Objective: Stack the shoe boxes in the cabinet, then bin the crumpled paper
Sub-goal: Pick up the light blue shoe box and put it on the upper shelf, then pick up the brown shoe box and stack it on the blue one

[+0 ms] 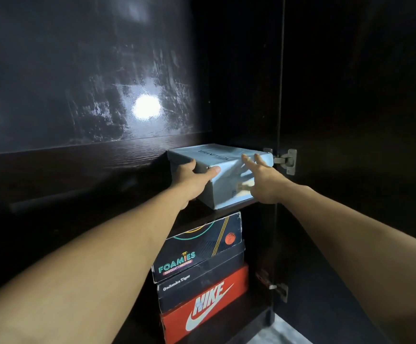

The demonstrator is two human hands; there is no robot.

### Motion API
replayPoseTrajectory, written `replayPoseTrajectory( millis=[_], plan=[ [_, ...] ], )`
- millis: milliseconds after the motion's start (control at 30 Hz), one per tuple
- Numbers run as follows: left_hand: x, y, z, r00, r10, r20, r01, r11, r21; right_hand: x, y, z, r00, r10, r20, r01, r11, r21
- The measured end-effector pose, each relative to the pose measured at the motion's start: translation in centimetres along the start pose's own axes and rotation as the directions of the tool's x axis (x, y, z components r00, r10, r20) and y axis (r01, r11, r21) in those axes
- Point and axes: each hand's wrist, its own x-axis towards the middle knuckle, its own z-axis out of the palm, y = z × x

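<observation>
Grey box (216,170) between hands: left hand (197,173) grips (right hand (264,180) flat).

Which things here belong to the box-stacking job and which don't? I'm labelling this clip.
Job: grey box, left hand, right hand, Foamies box, Onitsuka Tiger box, Nike box, cabinet.
Not: door hinge, floor.

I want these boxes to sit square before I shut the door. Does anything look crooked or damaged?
Yes. The grey shoe box on the upper shelf sits turned at an angle, one corner jutting forward, and its lid looks dented near the right hand. The left hand grips its left corner. Below, the Foamies box lies slightly skewed on the Onitsuka Tiger box.
</observation>
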Motion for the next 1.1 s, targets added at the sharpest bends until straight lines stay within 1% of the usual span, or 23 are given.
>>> replayPoseTrajectory(
  millis=[100,200,233,300,367,400,433,467,500,533,567,633,667,767,833,900,967,1100],
  plan=[
    [-0.6,0.3,0.3,0.999,0.027,-0.044,-0.024,0.998,0.051,-1.0,0.2,-1.0,1.000,0.005,0.021,-0.005,1.000,0.023],
    [-2.0,0.8,0.6,0.982,0.076,-0.173,-0.041,0.980,0.194,-2.8,0.7,-1.8,0.998,0.044,-0.039,-0.042,0.998,0.043],
    [-2.5,1.0,0.8,0.966,0.120,-0.229,-0.064,0.969,0.238,-3.6,1.0,-2.1,0.996,0.063,-0.057,-0.061,0.997,0.038],
    [-3.8,1.3,1.7,0.911,0.266,-0.314,-0.153,0.928,0.340,-5.7,2.0,-3.0,0.992,0.104,-0.070,-0.101,0.994,0.040],
    [-5.2,1.8,3.2,0.859,0.405,-0.313,-0.280,0.884,0.374,-8.2,3.1,-4.3,0.986,0.164,-0.043,-0.161,0.985,0.065],
    [-6.1,2.3,4.1,0.855,0.440,-0.275,-0.341,0.875,0.343,-9.7,3.8,-5.0,0.981,0.191,-0.028,-0.189,0.979,0.072],
    [-7.0,2.8,5.2,0.867,0.449,-0.213,-0.381,0.876,0.297,-11.2,4.5,-5.7,0.977,0.215,-0.015,-0.213,0.975,0.069],
    [-7.8,3.4,6.4,0.897,0.425,-0.120,-0.385,0.886,0.260,-12.9,5.1,-6.4,0.971,0.238,-0.011,-0.238,0.970,0.056],
    [-8.7,3.9,7.7,0.927,0.376,0.006,-0.365,0.897,0.247,-14.5,5.9,-7.0,0.962,0.271,-0.011,-0.271,0.962,0.039],
    [-9.7,4.3,9.0,0.934,0.322,0.153,-0.352,0.903,0.248,-16.1,6.6,-7.6,0.950,0.311,-0.015,-0.310,0.950,0.020],
    [-10.6,4.8,10.4,0.911,0.278,0.304,-0.357,0.901,0.247,-17.8,7.2,-8.3,0.935,0.355,-0.018,-0.355,0.935,0.004],
    [-13.2,6.0,13.2,0.808,0.213,0.549,-0.394,0.888,0.236,-21.4,8.7,-9.6,0.896,0.444,-0.021,-0.444,0.896,-0.014],
    [-14.7,6.5,14.6,0.749,0.197,0.632,-0.416,0.883,0.218,-23.3,9.5,-10.3,0.873,0.487,-0.016,-0.487,0.873,-0.015],
    [-19.7,8.2,18.6,0.571,0.194,0.798,-0.467,0.876,0.122,-29.5,12.4,-12.4,0.787,0.617,0.013,-0.617,0.786,0.013],
    [-23.2,9.2,21.2,0.447,0.184,0.875,-0.500,0.863,0.074,-33.9,14.5,-13.5,0.721,0.693,0.016,-0.693,0.719,0.050],
    [-26.4,9.7,24.3,0.343,0.159,0.926,-0.510,0.859,0.041,-38.3,16.5,-14.0,0.641,0.768,0.008,-0.766,0.640,0.059],
    [-29.6,9.6,27.6,0.263,0.144,0.954,-0.496,0.868,0.006,-42.7,18.3,-14.0,0.558,0.830,0.002,-0.829,0.556,0.059],
    [-36.0,7.7,33.8,0.137,0.125,0.983,-0.439,0.897,-0.053,-50.5,22.2,-13.0,0.417,0.909,0.008,-0.909,0.417,0.014]
  ],
)
